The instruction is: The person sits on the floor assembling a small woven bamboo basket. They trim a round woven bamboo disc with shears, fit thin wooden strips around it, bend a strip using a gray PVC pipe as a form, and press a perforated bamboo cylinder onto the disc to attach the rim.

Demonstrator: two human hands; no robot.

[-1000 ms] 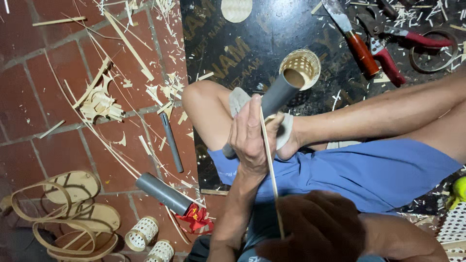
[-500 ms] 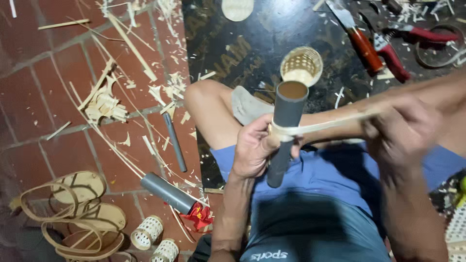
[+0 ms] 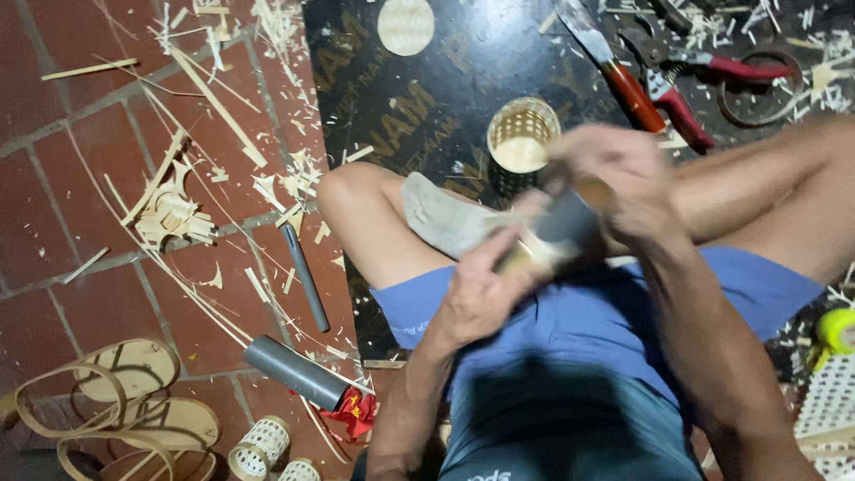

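Smooth grey plastic pipe point(image 3: 294, 371), rough red brick floor point(image 3: 53, 223), shiny black board point(image 3: 499, 53), pale woven bamboo cup point(image 3: 521, 134), dry wood shavings point(image 3: 174, 209), soft blue cloth shorts point(image 3: 588, 330), knife point(image 3: 614, 67) with glossy red handle

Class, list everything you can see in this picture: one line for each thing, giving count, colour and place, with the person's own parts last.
Grey tube: one, held between both hands, blurred.
Pale strip: one, at the tube; how it sits is too blurred to tell.
Woven cup: one, pale, on the black board.
Woven disc: one, pale, top of the board.
Knife: one, red-brown handle, on the board.
Pliers: one, red handles, top right.
Spare grey tube: one, on the brick floor.
Small woven cups: two, pale, bottom edge.
Shavings: many, pale, on the bricks.
Left hand: on the tube.
Right hand: on the tube's top.
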